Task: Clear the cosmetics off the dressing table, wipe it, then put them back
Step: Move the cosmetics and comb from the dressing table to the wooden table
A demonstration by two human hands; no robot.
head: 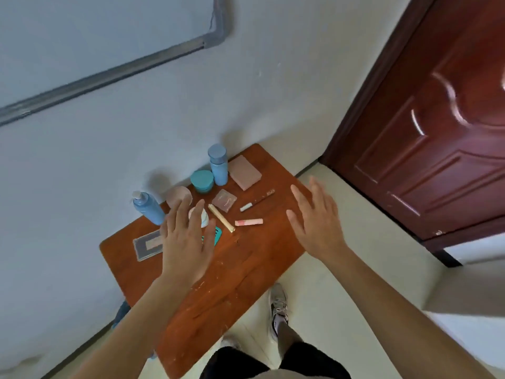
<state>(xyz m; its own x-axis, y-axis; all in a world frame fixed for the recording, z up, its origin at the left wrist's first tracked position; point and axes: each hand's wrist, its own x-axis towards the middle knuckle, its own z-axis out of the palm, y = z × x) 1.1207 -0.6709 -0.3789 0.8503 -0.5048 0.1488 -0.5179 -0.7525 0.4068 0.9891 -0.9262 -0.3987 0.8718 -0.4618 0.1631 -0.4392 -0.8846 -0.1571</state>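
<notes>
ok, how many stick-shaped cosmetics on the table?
3. Gold tube beside the left hand; pink tube just right of it; dark white-capped pencil behind the pink one. The left hand could be hiding more.

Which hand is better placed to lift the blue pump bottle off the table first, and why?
Left. The left hand is open close beside the blue pump bottle; the right hand, also open, is over the opposite edge of the table, with the gold tube and pink tube lying between.
</notes>
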